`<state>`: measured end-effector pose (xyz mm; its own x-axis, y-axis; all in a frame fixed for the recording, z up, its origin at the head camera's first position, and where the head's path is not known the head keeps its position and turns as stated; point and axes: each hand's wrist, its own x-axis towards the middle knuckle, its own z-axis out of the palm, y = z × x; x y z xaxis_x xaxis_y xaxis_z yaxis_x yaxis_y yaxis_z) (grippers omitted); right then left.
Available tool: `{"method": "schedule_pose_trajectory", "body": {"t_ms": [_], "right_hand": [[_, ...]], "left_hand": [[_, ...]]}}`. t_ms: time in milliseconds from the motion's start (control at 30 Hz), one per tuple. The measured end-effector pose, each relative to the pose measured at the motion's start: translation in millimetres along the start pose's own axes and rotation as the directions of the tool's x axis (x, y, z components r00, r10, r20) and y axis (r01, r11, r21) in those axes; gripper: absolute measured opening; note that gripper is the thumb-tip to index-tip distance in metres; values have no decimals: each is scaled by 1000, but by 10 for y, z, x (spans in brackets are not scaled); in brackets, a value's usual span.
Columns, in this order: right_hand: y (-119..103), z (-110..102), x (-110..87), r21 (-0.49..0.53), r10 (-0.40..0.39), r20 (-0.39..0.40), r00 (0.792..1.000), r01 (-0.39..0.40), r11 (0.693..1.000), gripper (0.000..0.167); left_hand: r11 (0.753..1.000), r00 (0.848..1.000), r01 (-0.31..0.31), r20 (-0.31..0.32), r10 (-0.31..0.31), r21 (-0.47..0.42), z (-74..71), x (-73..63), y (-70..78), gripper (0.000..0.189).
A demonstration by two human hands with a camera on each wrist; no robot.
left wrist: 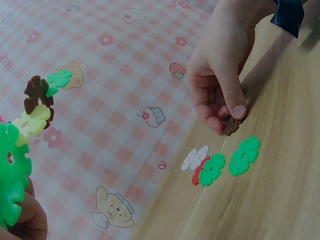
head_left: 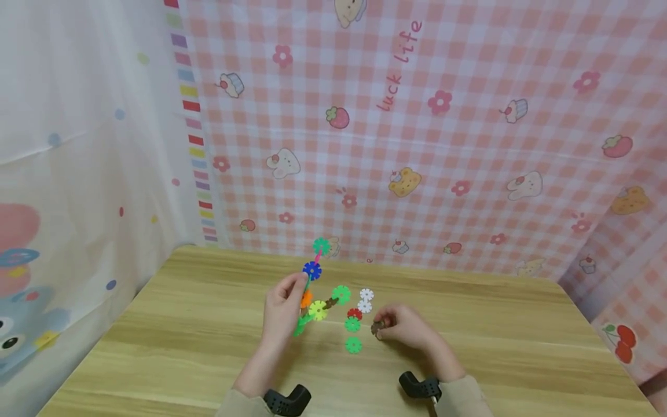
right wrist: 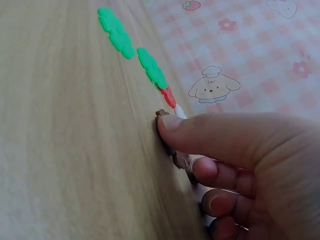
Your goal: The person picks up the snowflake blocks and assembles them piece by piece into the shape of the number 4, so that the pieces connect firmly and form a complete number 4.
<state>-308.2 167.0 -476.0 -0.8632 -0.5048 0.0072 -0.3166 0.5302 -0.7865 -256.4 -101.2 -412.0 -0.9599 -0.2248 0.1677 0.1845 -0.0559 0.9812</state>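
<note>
My left hand point(head_left: 282, 307) pinches a branching chain of interlocking snowflake discs and holds it up over the table. In the chain I see a blue disc point(head_left: 312, 270), a yellow disc point(head_left: 318, 311), an orange disc point(head_left: 306, 299), a brown disc point(left wrist: 37, 97) and several green ones. Part of the chain is hidden behind the fingers. To the right, my right hand point(head_left: 407, 328) pinches a brown snowflake disc point(right wrist: 162, 131) between thumb and fingers, low over the table. Left of that hand lies a green disc point(left wrist: 245, 156), flat and by itself.
Beside the right hand, white discs point(head_left: 366, 294), a red disc point(head_left: 355, 314) and another green disc point(head_left: 352, 325) lie close together on the wooden table point(head_left: 500, 336). A checked pink cloth point(head_left: 417, 139) hangs behind the table's far edge. Black wrist mounts point(head_left: 288, 401) sit on both forearms.
</note>
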Motion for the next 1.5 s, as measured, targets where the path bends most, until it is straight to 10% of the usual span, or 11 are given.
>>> {"method": "schedule_pose_trajectory", "body": {"t_ms": [367,667,1067,1500], "right_hand": [[-42,-64,-36,163,-57,42,997,50,985,18],[-215,-112,-55,223,31,-107,994,-6,975,18],[-648,-83,-64,508,-47,-263,964,180,842,24],[-783,27,-74,451,-197,-373,907,363,815,20]], "left_hand": [[999,1000,-8,0,8,36,-16,20,4,28],[999,1000,-21,14,21,38,4,34,-7,26],[997,1000,-11,15,10,73,21,16,15,28],[996,998,40,43,-44,74,28,2,-11,28]]}}
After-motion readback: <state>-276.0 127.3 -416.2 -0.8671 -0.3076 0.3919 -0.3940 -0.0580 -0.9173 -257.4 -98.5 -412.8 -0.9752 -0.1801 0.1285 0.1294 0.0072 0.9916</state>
